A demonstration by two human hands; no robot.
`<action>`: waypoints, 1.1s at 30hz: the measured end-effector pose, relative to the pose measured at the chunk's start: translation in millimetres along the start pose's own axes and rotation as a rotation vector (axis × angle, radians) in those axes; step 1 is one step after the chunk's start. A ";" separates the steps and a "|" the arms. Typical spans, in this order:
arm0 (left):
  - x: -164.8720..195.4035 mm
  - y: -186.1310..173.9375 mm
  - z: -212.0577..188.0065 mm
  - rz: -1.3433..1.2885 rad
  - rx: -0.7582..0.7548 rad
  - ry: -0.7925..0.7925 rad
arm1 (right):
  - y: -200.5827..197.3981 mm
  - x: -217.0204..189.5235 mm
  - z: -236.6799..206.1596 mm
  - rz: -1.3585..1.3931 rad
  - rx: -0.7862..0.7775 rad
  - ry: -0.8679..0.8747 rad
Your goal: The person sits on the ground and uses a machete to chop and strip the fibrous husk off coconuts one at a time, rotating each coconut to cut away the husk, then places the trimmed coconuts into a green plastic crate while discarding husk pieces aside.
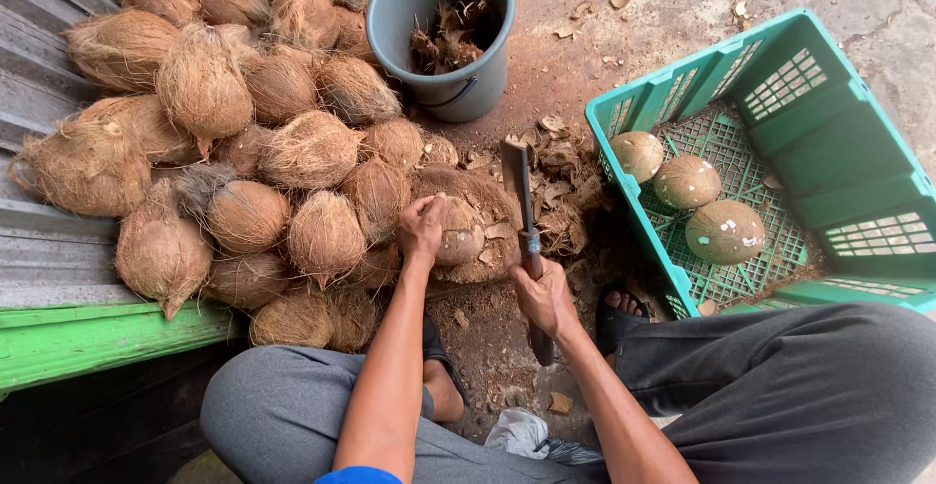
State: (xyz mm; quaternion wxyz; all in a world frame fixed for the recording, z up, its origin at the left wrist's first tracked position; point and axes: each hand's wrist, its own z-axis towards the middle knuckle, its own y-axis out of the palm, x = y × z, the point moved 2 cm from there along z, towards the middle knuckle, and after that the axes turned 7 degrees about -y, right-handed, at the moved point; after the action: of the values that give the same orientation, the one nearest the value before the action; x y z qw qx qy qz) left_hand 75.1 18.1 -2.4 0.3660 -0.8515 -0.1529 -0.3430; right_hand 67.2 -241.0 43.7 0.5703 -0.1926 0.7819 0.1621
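My left hand (421, 228) grips a partly husked brown coconut (458, 234) that rests on a round wooden block (487, 201) on the ground. My right hand (544, 299) holds the handle of a long dark cleaver (519, 187), its blade raised just right of the coconut and pointing away from me. Bits of husk and shell lie around the block.
A big pile of hairy coconuts (244, 143) lies to the left against a green-edged metal sheet (58, 338). A grey bucket (458, 79) with husk scraps stands behind. A green plastic crate (829, 143) on the right holds three cleaned coconuts. My knees and sandalled feet are below.
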 end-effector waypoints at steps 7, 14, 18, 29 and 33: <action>17.2 3.5 9.6 0.175 -0.045 0.000 | 14.0 -9.0 -7.9 -0.028 -0.100 0.132; 18.5 1.5 7.3 0.160 -0.058 -0.040 | 13.9 -22.4 -7.1 0.266 0.052 -0.241; 22.6 2.2 3.4 0.112 -0.050 -0.125 | 20.8 -9.6 -7.8 -0.216 -0.070 0.181; 0.5 8.5 21.5 0.009 -0.010 0.019 | 22.3 6.6 -9.9 -0.278 -0.085 0.425; -5.5 9.8 25.3 0.095 0.046 0.138 | 16.8 -9.3 -3.1 -0.237 -0.022 0.154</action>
State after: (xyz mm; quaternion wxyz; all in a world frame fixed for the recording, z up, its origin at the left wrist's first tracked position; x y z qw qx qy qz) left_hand 88.1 29.8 -23.9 0.4111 -0.8236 -0.0945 -0.3793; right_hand 59.0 -226.7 54.1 0.5214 -0.3017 0.7934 0.0870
